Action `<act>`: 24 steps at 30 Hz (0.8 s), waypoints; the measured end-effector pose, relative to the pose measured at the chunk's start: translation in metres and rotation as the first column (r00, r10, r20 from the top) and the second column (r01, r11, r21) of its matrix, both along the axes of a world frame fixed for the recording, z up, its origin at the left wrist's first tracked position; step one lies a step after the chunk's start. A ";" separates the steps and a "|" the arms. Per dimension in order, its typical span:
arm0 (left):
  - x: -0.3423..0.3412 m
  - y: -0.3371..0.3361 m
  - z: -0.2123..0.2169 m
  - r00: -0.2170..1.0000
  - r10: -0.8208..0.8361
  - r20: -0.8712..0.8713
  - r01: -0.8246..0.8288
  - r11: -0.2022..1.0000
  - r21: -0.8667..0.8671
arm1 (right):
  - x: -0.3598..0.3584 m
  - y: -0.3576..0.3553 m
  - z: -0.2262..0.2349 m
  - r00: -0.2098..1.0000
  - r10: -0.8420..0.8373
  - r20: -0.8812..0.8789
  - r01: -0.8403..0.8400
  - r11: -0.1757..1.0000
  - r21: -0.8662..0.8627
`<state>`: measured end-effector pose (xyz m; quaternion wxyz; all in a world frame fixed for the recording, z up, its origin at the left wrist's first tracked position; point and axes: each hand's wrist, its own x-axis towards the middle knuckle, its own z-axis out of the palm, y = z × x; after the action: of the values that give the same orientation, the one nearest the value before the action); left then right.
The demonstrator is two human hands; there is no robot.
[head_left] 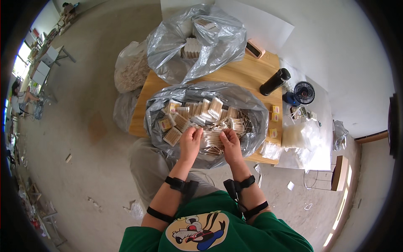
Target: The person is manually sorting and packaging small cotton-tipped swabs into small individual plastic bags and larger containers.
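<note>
- Two grey plastic bags of cotton-swab bundles on the bench
- Two hands: left hand, right hand, at the nearer bag
- One black flask, right of the bags
- One small fan, beside the flask
- Four small yellow boxes, right of the nearer bag

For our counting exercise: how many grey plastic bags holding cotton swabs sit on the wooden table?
2. One grey bag lies open by the hands; another bag sits at the table's far end. Paler bags beside the table are not counted.

Small clear packets of cotton swabs fill the near grey bag; more in far bag. Small yellow boxes stand right.
</note>
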<state>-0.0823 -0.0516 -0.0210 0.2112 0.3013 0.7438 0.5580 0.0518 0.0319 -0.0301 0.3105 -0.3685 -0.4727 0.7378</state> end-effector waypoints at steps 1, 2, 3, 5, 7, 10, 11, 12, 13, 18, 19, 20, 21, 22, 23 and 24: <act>0.003 -0.001 -0.002 0.997 0.030 -0.074 -0.032 0.999 -0.033 | -0.003 -0.005 -0.003 0.998 -0.064 -0.010 0.064 0.998 0.000; 0.008 0.000 -0.005 0.997 0.030 -0.074 -0.032 0.999 -0.034 | -0.004 -0.008 -0.005 0.998 -0.064 -0.010 0.064 0.998 -0.001; 0.014 0.000 -0.005 0.988 0.021 -0.154 -0.025 0.999 -0.022 | -0.005 -0.013 -0.007 0.990 -0.046 0.134 0.039 0.998 0.051; 0.017 -0.003 -0.005 0.966 -0.002 -0.258 -0.006 1.000 -0.030 | -0.010 -0.019 -0.012 0.968 -0.059 0.245 0.019 0.986 0.163; 0.013 -0.004 -0.013 0.963 -0.005 -0.270 0.006 1.000 0.002 | -0.009 -0.015 -0.014 0.965 -0.051 0.257 0.010 0.987 0.159; 0.001 -0.008 -0.021 0.974 0.022 -0.224 -0.024 1.000 -0.006 | -0.009 -0.006 -0.026 0.931 -0.117 0.345 0.010 0.955 0.297; -0.003 -0.009 -0.023 0.984 0.054 -0.167 -0.063 0.997 -0.049 | -0.009 -0.002 -0.031 0.891 -0.200 0.407 0.004 0.901 0.433; -0.008 -0.011 -0.026 0.984 0.058 -0.168 -0.067 0.996 -0.051 | -0.011 -0.001 -0.033 0.892 -0.196 0.407 0.001 0.902 0.431; -0.012 -0.012 -0.028 0.969 0.105 -0.222 -0.117 0.992 -0.042 | -0.012 0.001 -0.035 0.885 -0.232 0.403 0.041 0.903 0.428; -0.029 -0.021 -0.037 0.933 0.191 -0.305 -0.198 0.980 0.009 | -0.008 0.007 -0.035 0.871 -0.282 0.402 0.095 0.899 0.427; -0.034 -0.024 -0.037 0.924 0.207 -0.321 -0.219 0.976 -0.003 | -0.006 0.010 -0.032 0.847 -0.263 0.461 0.067 0.915 0.398; -0.037 -0.026 -0.037 0.924 0.207 -0.321 -0.219 0.976 -0.003 | -0.005 0.011 -0.030 0.820 -0.242 0.519 0.042 0.929 0.368; -0.039 -0.027 -0.035 0.918 0.209 -0.336 -0.225 0.974 -0.008 | -0.005 0.011 -0.031 0.819 -0.244 0.519 0.043 0.929 0.369; -0.040 -0.026 -0.034 0.912 0.212 -0.352 -0.231 0.973 -0.013 | -0.005 0.011 -0.033 0.848 -0.268 0.458 0.041 0.894 0.447; -0.041 -0.025 -0.032 0.905 0.219 -0.364 -0.238 0.971 -0.007 | -0.005 0.012 -0.035 0.874 -0.285 0.393 0.043 0.852 0.522; -0.041 -0.025 -0.031 0.905 0.218 -0.364 -0.237 0.972 -0.007 | -0.005 0.013 -0.036 0.874 -0.287 0.393 0.045 0.851 0.523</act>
<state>-0.1235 -0.0763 -0.0520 0.0121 0.3045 0.8138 0.4948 0.0464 0.0448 -0.0660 0.3391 -0.4792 -0.6713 0.4525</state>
